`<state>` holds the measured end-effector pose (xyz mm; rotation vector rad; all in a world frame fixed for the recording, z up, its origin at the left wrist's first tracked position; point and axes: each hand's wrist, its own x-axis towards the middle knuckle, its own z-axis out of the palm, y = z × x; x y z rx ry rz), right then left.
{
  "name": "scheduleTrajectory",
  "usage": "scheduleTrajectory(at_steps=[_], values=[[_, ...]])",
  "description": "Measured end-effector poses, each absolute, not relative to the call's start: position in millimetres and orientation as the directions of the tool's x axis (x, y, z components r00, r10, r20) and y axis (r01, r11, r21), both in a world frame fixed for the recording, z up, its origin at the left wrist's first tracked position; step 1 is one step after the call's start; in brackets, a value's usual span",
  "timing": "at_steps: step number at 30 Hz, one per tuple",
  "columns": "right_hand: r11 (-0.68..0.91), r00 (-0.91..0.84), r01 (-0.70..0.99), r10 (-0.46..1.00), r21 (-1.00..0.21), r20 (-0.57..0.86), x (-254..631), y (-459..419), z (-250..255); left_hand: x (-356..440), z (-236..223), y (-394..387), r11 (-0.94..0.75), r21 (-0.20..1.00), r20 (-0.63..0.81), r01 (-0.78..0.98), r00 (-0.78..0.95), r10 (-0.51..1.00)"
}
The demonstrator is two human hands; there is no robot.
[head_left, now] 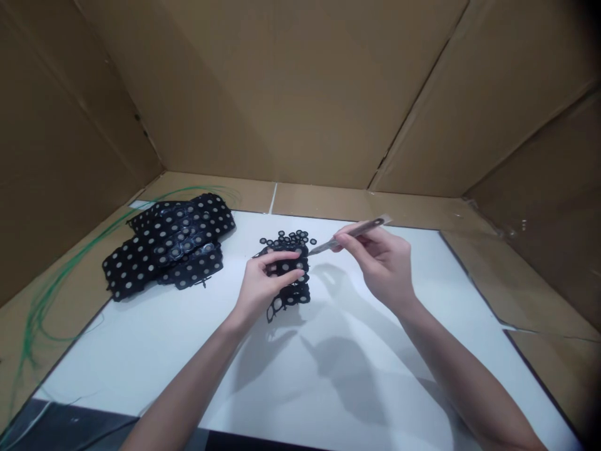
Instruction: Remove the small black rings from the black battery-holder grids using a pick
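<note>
My left hand (263, 279) holds a small black dotted sheet (286, 267) on the white board, thumb and index finger lying across it near its right edge. Pale round spots cover the sheet, and its lower left end is ragged with open loops. In my right hand (387, 260) is a slim pointed metal tool (359, 230), pinched between thumb and fingers; whether it is a knife or tweezers I cannot tell. Its tip meets the sheet's upper right edge. Just beyond the sheet lie several small black rings (297, 236), loosely clustered.
A pile of larger black dotted sheets (169, 244) lies at the left of the white board (399, 369). Thin green strands (70, 275) trail along the far left. Brown cardboard walls (282, 94) enclose the back and sides.
</note>
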<state>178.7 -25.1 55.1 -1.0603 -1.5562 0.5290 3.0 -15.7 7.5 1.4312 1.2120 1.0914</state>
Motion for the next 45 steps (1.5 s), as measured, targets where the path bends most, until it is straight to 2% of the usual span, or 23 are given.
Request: scheduleTrajectory(at_steps=[4,13,20,24,31,38,45], values=[[0.498,0.011,0.347,0.845,-0.794,0.535,179,-25,55,3,8,-15,-0.096,0.979,0.081,0.178,0.088,0.993],[0.525,-0.075,0.399,0.836,-0.752,0.544,173,-23,49,4,6,-18,-0.120,0.989,0.102,0.083,0.190,0.976],[0.519,-0.094,0.394,0.844,-0.759,0.528,174,-23,49,5,6,-18,-0.153,0.980,0.135,0.129,0.145,0.980],[0.548,-0.158,0.439,0.827,-0.712,0.540,173,-23,49,6,3,-18,-0.165,0.973,0.142,0.163,0.147,0.979],[0.585,-0.263,0.545,0.800,-0.600,0.540,172,-23,48,6,-1,-19,-0.096,0.987,0.064,0.131,0.229,0.971],[0.547,-0.254,0.580,0.826,-0.604,0.504,169,-24,47,9,1,-20,-0.029,0.999,0.021,0.026,0.246,0.969],[0.566,-0.265,0.565,0.814,-0.600,0.518,168,-22,43,5,2,-16,-0.062,0.994,0.030,0.088,0.328,0.944]])
